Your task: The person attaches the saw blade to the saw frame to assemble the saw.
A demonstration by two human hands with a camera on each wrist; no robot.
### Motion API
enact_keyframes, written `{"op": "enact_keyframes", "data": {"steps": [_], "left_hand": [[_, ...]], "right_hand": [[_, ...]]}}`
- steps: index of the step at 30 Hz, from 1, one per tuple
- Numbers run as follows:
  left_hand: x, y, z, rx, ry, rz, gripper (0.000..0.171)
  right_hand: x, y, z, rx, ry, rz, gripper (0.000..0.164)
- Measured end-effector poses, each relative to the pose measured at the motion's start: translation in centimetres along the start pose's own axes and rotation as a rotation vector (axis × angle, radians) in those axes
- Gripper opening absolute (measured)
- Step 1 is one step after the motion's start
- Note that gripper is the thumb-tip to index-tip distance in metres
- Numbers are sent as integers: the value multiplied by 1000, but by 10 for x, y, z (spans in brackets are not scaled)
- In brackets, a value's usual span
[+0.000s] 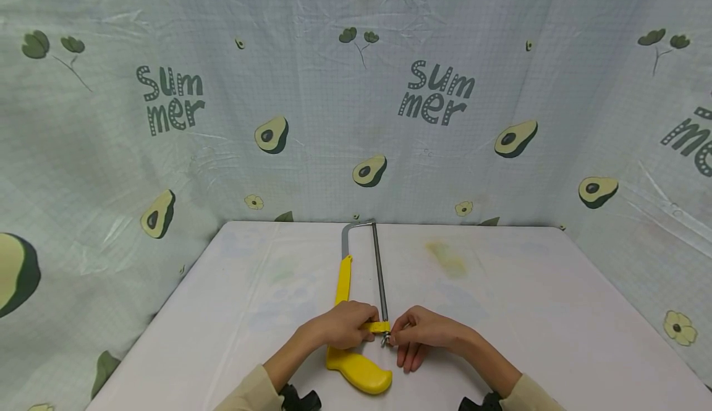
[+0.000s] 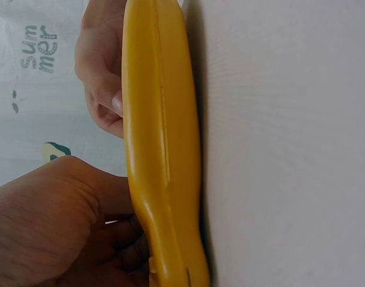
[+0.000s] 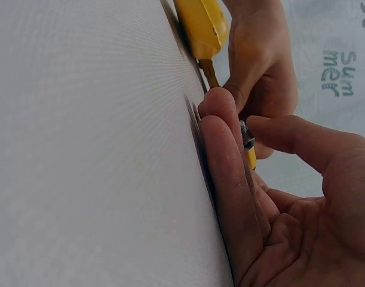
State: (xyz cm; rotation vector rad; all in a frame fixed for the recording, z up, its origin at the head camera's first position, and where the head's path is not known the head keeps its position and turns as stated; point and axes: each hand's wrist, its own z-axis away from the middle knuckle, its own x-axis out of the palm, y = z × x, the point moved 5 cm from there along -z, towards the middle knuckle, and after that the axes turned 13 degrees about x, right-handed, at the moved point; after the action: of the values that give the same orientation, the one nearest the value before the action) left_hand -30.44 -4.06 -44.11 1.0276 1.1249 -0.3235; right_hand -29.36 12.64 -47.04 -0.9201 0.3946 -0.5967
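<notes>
A hacksaw (image 1: pixel 344 281) with a yellow handle (image 1: pixel 364 374) and grey metal frame lies on the table, its handle toward me. My left hand (image 1: pixel 347 326) grips the saw's yellow frame around the crosspiece (image 1: pixel 378 327) at the blade's near end. Just past that crosspiece sits a small metal wing nut (image 1: pixel 385 338). My right hand (image 1: pixel 425 334) pinches the wing nut with thumb and forefinger, the other fingers lying low along the table. In the right wrist view the thumb tip meets the wing nut (image 3: pixel 248 136). The yellow handle (image 2: pixel 161 119) fills the middle of the left wrist view.
The white table (image 1: pixel 500 300) carries a faint yellowish stain (image 1: pixel 447 259) right of the saw. A pale curtain (image 1: pixel 311 89) printed with avocados and lettering rises behind the table and along its sides. The saw's far end reaches the table's back edge.
</notes>
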Motion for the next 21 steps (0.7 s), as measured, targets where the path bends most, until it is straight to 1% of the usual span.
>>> {"op": "enact_keyframes", "data": {"steps": [11,21], "left_hand": [[1,-1,-1,-16,-5,10,9],[1,1,0,-2,0,9,8]], "right_hand": [[0,0,1,-11,4,-2,26],[2,-2,3,-12,12,1,25]]}}
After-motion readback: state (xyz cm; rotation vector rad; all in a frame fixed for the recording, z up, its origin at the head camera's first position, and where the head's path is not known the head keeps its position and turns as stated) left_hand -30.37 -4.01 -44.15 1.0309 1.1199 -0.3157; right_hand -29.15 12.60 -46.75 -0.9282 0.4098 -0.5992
